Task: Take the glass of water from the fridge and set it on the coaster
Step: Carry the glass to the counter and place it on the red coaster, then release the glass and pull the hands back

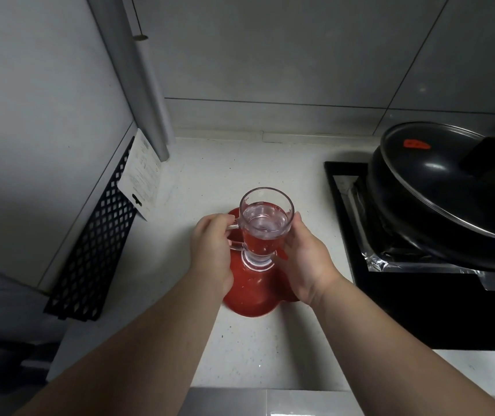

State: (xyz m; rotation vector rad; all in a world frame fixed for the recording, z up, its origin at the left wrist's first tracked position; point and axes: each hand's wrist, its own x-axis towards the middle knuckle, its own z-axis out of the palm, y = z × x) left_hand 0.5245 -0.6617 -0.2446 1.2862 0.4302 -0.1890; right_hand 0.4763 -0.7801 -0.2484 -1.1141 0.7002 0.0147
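1. Head view: the glass of water point(265, 228), a footed mug with a side handle, stands upright with its foot on the red coaster point(250, 291).
2. Left hand point(211, 250): fingers curled around the handle, grasping it.
3. Right hand point(306, 259): cupped against the side of the bowl, steadying the glass.
4. Setting: the coaster lies on the pale desk point(270, 349), well clear of the lidded black pan point(447, 193) on the stove at right.
5. Step in hand: placement, apparently at or near completion.
6. Next move, as judged: confirm the foot sits flat, then loosen both hands gently, without tipping the water.
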